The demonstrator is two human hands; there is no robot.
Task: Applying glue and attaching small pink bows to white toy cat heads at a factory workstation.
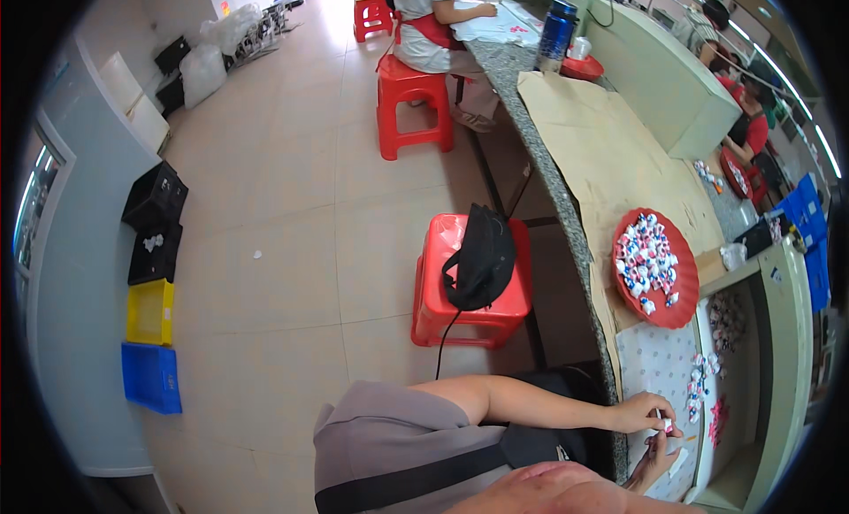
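Note:
My left hand [644, 413] reaches in over the patterned white sheet [650, 359] on the worktop, its fingers closed on a small white and pink piece [668, 425]. Just below it, my right hand [653, 464] is raised to the same piece, fingers bent in close against it. Which fingers carry the piece is too small to make out. A white strip [678, 462] shows beside the right hand. Beyond my hands lie a row of small white, blue and red figures [697, 386] and a cluster of pink pieces [717, 421].
A red dish [688, 288] heaped with small figures stands on brown paper [592, 125]. A blue bottle [557, 32] is farther along the bench. A black bag [485, 257] rests on a red stool [433, 324]. Crates [150, 372] line the left wall. A co-worker [424, 19] sits at the far end.

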